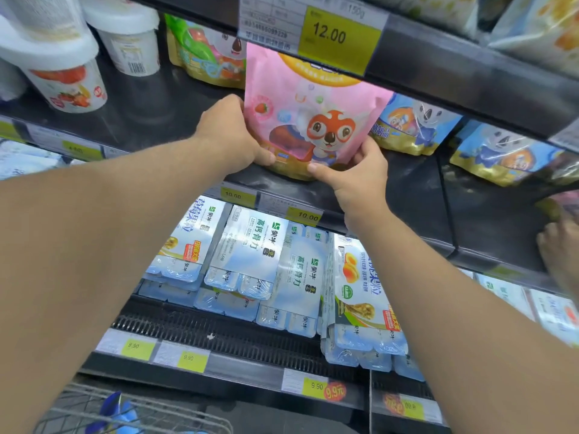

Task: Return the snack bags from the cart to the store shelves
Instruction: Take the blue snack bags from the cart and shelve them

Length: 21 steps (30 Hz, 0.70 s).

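Around the pink bag (313, 111) the middle shelf (416, 189) was crowded: blue bags with a cartoon koala (416, 126) stood just to its right, a green and yellow bag (203, 54) sat behind it to the left, and white yogurt tubs (65, 79) with strawberry pictures stood toward the shelf's left end. The upper shelf's front edge hung low over the bag's top, and a yellow price tag (340, 37) reading 12.00 covered part of it. Tags on the middle shelf's front edge read 10.00. Below, stacked blue-and-white yogurt packs (250, 245) bore Chinese writing, and the tags there read 9.90, one with a red 9.9 sticker. A wire cart (131, 411) showed at the bottom left, with something blue inside. Another person's hand (557, 255) rested at the shelf's right edge.

The bag itself was pink with a gold bottom band, a cartoon orange animal in glasses, a strawberry badge and an orange arc near the top. It stood upright at the front edge of the middle shelf. The left hand (232, 133) gripped its lower left side, fingers curled around the edge, and the right hand (360, 173) pinched its lower right corner, thumb across the gold band.
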Each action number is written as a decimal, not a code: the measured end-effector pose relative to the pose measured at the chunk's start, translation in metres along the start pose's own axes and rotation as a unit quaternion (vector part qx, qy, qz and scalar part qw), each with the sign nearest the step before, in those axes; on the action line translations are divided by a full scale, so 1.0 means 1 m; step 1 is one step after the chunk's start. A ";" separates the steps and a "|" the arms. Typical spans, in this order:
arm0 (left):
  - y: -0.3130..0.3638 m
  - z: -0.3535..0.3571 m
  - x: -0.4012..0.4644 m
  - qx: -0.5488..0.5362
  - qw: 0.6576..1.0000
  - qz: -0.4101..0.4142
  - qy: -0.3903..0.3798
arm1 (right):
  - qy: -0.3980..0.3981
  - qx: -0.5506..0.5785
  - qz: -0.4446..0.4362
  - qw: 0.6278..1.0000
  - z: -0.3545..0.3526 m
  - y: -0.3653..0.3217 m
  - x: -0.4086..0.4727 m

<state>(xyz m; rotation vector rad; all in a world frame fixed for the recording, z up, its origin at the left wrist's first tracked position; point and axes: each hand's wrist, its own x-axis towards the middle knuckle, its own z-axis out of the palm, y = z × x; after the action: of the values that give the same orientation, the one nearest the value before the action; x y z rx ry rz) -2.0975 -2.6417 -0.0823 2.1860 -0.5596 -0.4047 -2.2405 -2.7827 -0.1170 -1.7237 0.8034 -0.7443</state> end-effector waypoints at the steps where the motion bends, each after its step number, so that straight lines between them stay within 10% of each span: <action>1: -0.002 -0.002 -0.002 -0.009 1.000 -0.004 -0.001 | 0.003 0.003 0.005 1.000 0.000 -0.001 -0.002; 12: -0.050 -0.088 -0.116 -0.172 0.981 -0.092 -0.021 | 0.114 -0.001 0.162 0.980 0.005 -0.052 -0.094; 21: -0.115 -0.201 -0.262 -0.334 0.921 -0.198 -0.022 | -0.270 -0.071 0.042 0.959 0.082 -0.139 -0.277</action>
<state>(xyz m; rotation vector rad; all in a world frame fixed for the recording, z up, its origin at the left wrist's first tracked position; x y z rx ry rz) -2.1975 -2.3117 -0.0251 1.6083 0.0280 -0.7391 -2.3142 -2.4827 -0.0313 -1.8845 0.5512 -0.1374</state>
